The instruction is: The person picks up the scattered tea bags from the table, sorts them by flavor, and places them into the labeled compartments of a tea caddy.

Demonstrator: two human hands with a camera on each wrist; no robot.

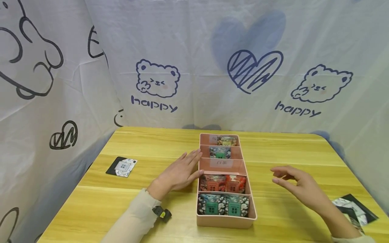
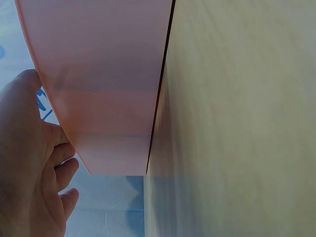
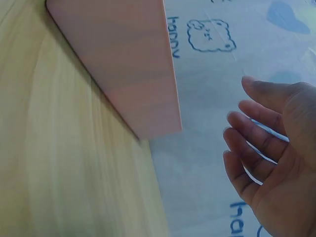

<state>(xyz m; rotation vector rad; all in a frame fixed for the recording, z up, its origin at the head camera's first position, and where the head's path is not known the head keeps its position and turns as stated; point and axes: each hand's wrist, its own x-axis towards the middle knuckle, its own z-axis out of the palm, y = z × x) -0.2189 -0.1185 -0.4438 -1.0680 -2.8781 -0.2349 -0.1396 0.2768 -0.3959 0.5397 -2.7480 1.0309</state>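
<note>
A long pink box point(image 1: 226, 221) with several compartments stands on the table, its short end towards me. Two green-labelled sachets point(image 1: 211, 205) fill the nearest compartment, and two red sachets point(image 1: 214, 183) lie in the one behind. The middle compartment point(image 1: 240, 166) shows only a paper label. Farther back are a green-labelled sachet point(image 1: 220, 153) and a yellowish sachet point(image 1: 228, 141). My left hand point(image 1: 182, 170) rests its fingertips at the box's left rim, fingers extended. To the right of the box my right hand point(image 1: 304, 189) hovers with loosely bent fingers, holding nothing.
On the left of the table lies a black-and-white sachet point(image 1: 121, 166). Several more black-and-white sachets point(image 1: 354, 206) are at the right edge, partly behind my right wrist. A printed white cloth point(image 1: 194, 40) hangs behind the wooden table point(image 1: 158, 148).
</note>
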